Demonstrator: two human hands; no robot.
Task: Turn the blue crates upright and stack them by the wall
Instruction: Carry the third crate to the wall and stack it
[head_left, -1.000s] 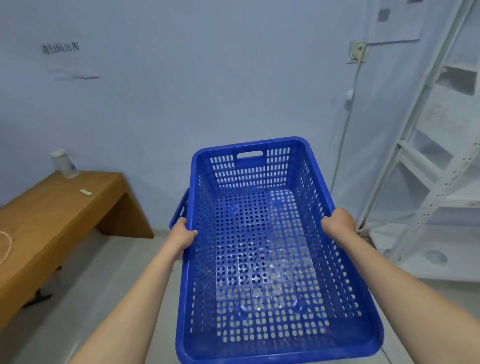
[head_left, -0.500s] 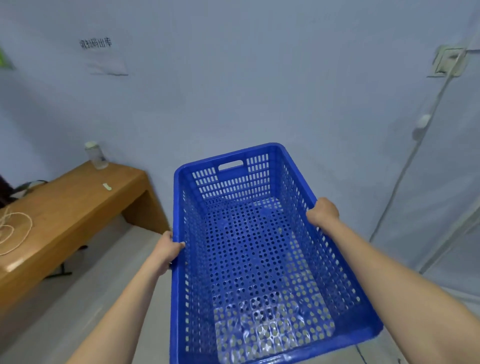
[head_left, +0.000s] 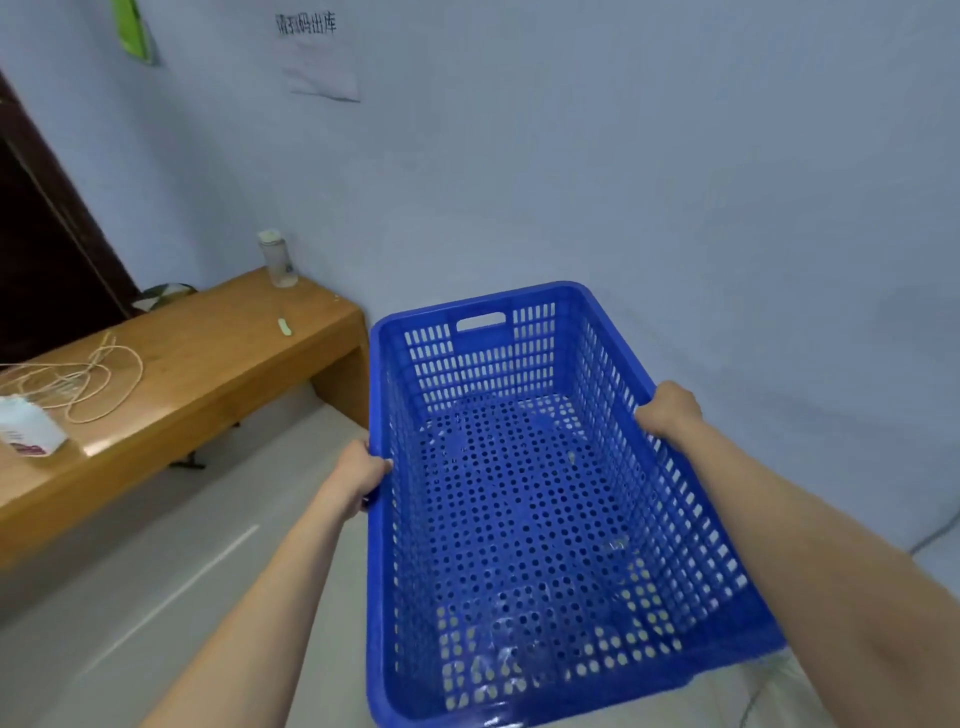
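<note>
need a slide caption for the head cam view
Both hands, left hand and right hand, hold an upright, empty blue crate by its long rims, near the wall.

Both bare arms reach forward, elbows slightly bent. The left hand (head_left: 358, 475) curls its fingers over the blue crate (head_left: 519, 499) at its left rim, while the right hand (head_left: 667, 410) clamps its right rim, further forward.

Pale blue wall (head_left: 623, 156) w/ paper notice (head_left: 319, 67), grey floor (head_left: 156, 571), wooden desk (head_left: 208, 353) at left, dark door (head_left: 47, 249) behind.
</note>
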